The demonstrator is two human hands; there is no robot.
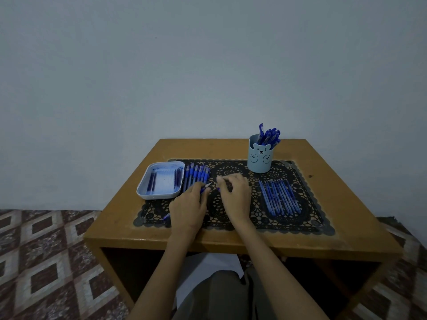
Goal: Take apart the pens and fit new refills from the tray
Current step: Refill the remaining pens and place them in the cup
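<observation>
Left hand (188, 205) is gripping a blue pen (204, 188), tip pointing toward the right hand (233, 192), whose fingertips are pinching together at something too small to identify. Both are hovering over the black lace mat (231, 224), the refill tray (141, 188) sitting left, with a pen row (196, 175) lying beside it.

We see a brown wooden worktop (231, 147) carrying a black lace mat (233, 217); a white tray (147, 197) overlaps the mat's left edge.
</observation>
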